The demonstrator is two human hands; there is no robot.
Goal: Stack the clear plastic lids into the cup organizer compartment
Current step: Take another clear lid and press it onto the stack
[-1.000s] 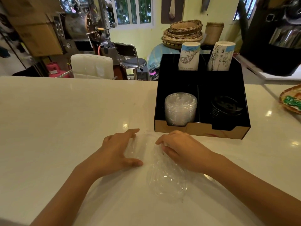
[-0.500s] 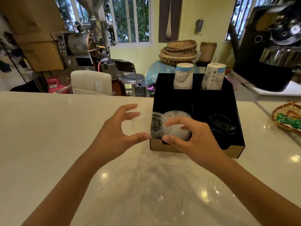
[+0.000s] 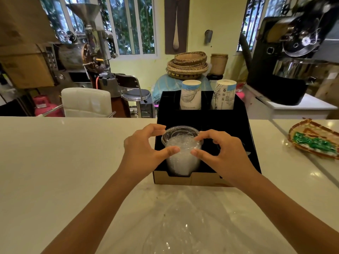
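A black cup organizer (image 3: 231,121) with a cardboard front stands on the white counter. Its front left compartment holds a tall stack of clear plastic lids (image 3: 180,160). A clear lid (image 3: 180,133) lies on top of that stack. My left hand (image 3: 145,153) pinches the lid's left rim between thumb and fingers. My right hand (image 3: 220,154) pinches its right rim the same way. The front right compartment is mostly hidden behind my right hand. Two stacks of paper cups (image 3: 190,94) stand in the back compartments.
A crumpled clear plastic bag (image 3: 176,226) lies on the counter (image 3: 55,162) in front of the organizer. A woven tray with green packets (image 3: 315,140) sits at the right. A black machine (image 3: 293,52) stands on the table behind it. Chairs stand beyond the counter's far edge.
Both hands lifted a clear lid from the plastic bag on the counter, carried it forward and to the right, and now hold it on top of the stack in the front left compartment.
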